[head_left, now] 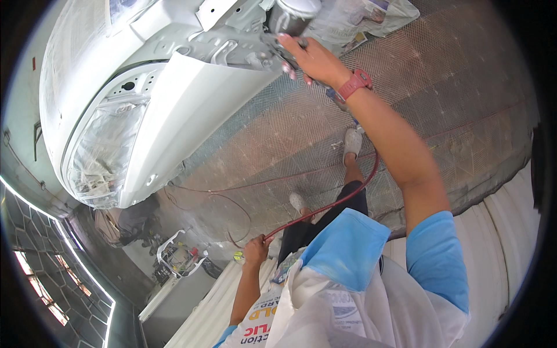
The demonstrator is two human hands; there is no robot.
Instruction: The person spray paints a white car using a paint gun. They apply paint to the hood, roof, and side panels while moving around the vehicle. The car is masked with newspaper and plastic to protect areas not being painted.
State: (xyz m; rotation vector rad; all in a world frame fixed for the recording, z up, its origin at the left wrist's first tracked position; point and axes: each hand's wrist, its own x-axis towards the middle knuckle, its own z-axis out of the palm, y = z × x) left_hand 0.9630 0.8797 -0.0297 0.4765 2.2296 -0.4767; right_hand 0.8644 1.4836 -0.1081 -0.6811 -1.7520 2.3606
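— Now, the right hand (310,58) is up at the top of the view, fingers wrapped tight around the grip of a spray gun (284,43), with its shiny metal cup (292,14) standing just above the knuckles.

— And it points at what?

— At the white car body (174,87), which fills the upper left. The gun sits right against the open, unpainted-looking bracketry at the car's front edge. The panel below it is smooth and glossy white, and the headlight (101,153) is sealed under clear plastic film.

— The other hand?

— The left hand (255,250) is low, near the middle, fingers closed around a thin red hose (331,203) that curves up towards the right forearm. There's a red watch (354,84) on that right wrist.

— Any paper or labels?

— Sheets of printed newspaper (360,20) mask the car at the top, greyish with small colour patches. On the person's white apron (325,313) there are printed patches, one blue, one with red and yellow lettering, down at the bottom edge. The floor is metal grating (452,93).
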